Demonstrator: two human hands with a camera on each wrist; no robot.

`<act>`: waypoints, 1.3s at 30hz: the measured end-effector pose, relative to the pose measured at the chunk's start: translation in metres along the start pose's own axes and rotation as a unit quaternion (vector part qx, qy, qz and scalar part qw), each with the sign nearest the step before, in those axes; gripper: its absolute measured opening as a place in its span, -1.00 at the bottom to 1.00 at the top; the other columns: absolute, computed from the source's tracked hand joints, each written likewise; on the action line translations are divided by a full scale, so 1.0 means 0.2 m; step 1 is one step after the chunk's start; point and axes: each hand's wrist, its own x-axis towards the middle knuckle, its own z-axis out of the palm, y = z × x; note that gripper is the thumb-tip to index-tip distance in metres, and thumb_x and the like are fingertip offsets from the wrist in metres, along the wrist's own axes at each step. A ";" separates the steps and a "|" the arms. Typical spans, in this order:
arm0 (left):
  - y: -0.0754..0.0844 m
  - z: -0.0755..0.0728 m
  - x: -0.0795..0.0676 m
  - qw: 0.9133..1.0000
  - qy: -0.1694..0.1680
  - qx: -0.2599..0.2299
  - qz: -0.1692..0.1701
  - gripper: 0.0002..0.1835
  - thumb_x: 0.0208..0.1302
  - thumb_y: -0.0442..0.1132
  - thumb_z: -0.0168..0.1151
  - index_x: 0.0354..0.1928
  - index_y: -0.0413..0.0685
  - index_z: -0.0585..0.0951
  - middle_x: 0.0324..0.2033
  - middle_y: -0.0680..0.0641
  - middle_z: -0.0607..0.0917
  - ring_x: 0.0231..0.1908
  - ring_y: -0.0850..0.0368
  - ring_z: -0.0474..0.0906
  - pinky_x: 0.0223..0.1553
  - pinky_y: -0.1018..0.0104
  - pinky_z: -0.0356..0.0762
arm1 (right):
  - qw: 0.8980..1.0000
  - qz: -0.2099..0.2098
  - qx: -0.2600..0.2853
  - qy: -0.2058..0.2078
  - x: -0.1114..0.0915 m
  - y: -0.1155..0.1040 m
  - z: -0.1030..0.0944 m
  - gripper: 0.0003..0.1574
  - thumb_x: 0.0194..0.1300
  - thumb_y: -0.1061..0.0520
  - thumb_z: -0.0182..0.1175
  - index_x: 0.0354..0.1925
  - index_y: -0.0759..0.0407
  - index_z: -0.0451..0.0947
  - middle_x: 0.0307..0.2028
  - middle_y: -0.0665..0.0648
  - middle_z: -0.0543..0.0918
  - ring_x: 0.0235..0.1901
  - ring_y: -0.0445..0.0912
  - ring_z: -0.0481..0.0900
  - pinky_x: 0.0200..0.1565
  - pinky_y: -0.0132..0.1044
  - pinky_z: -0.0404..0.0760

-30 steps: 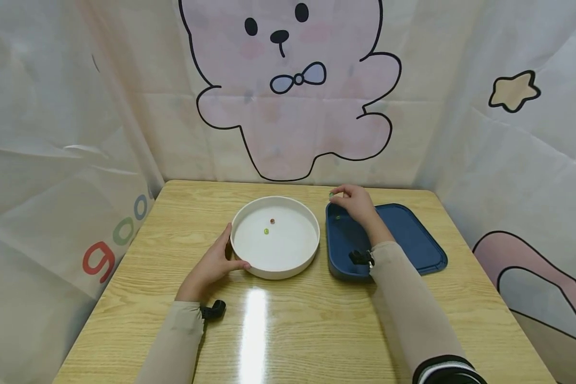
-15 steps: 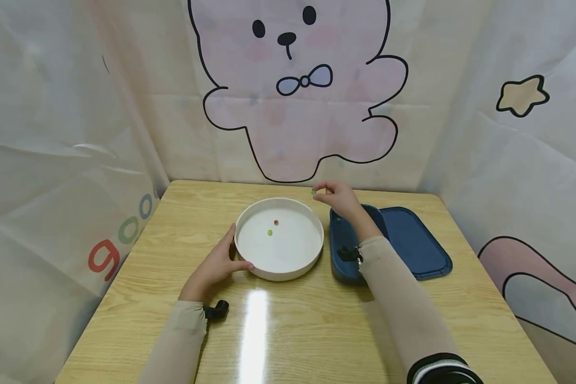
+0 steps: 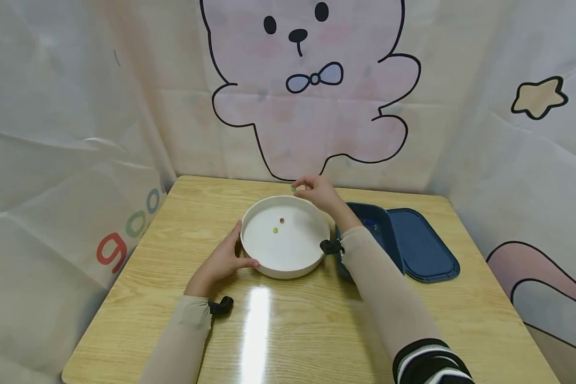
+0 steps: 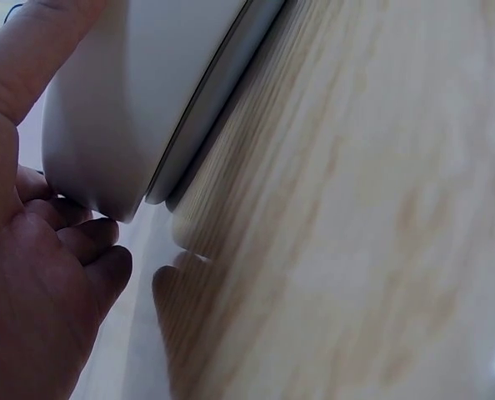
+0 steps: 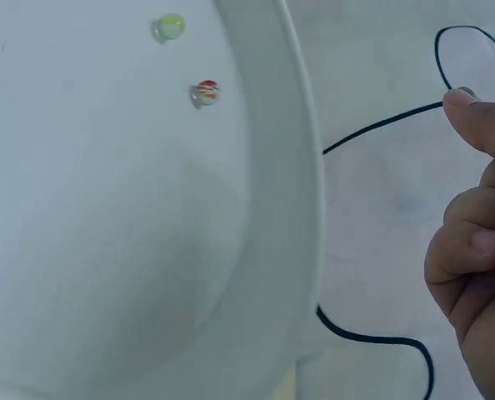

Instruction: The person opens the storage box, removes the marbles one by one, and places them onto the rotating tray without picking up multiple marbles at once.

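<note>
A round white dish (image 3: pixel 288 256) with a low wall holds a yellow-green marble (image 5: pixel 171 27) and a red-and-white striped marble (image 5: pixel 207 92). My left hand (image 3: pixel 221 262) grips the dish's left side, thumb at the front and fingers along the wall. In the left wrist view its fingertips (image 4: pixel 106 237) curl against the dish's lower edge. Above the dish's far rim, my right hand (image 3: pixel 320 193) pinches a small green marble (image 3: pixel 294 189) between thumb and forefinger. The right wrist view shows that marble mostly hidden behind the thumb.
Just right of the dish stands a dark blue box (image 3: pixel 389 234), partly covered by the right forearm, with several small blue marbles (image 3: pixel 370 226) inside. Its blue lid (image 3: pixel 424 248) lies to the right. A printed curtain (image 3: pixel 249 149) rises behind the wooden table (image 3: pixel 307 330).
My right hand has carried the green marble leftward from above the blue box to the dish's far rim. The left hand keeps its grip on the dish. The head view has shifted slightly.
</note>
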 end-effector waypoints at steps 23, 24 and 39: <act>-0.01 0.02 0.03 1.000 -0.004 -0.002 0.002 0.50 -0.07 0.17 0.64 0.66 -0.02 -0.27 0.65 -0.06 -0.18 0.62 -0.07 -0.25 0.57 -0.19 -0.16 | 0.996 0.041 -0.040 -0.074 0.09 0.16 0.27 -0.72 0.34 0.16 0.39 0.01 0.10 0.74 -0.29 0.06 0.55 -0.25 -0.03 0.38 -0.20 -0.21 0.38; -0.01 0.02 0.03 1.000 -0.005 -0.002 0.000 0.50 -0.07 0.17 0.64 0.66 -0.02 -0.27 0.64 -0.06 -0.18 0.62 -0.07 -0.25 0.57 -0.18 -0.16 | 0.996 0.041 -0.039 -0.075 0.09 0.16 0.27 -0.72 0.34 0.16 0.39 0.03 0.11 0.74 -0.30 0.06 0.53 -0.27 -0.03 0.37 -0.21 -0.21 0.37; -0.02 0.00 0.02 1.000 0.006 -0.005 0.005 0.49 -0.06 0.14 0.64 0.66 0.02 -0.28 0.64 -0.03 -0.17 0.62 -0.04 -0.24 0.57 -0.17 -0.16 | 0.999 -0.002 -0.012 -0.052 0.10 -0.03 0.19 -0.69 0.40 0.05 0.36 0.08 0.03 0.72 -0.54 0.03 0.31 -0.51 -0.06 0.24 -0.44 -0.26 0.27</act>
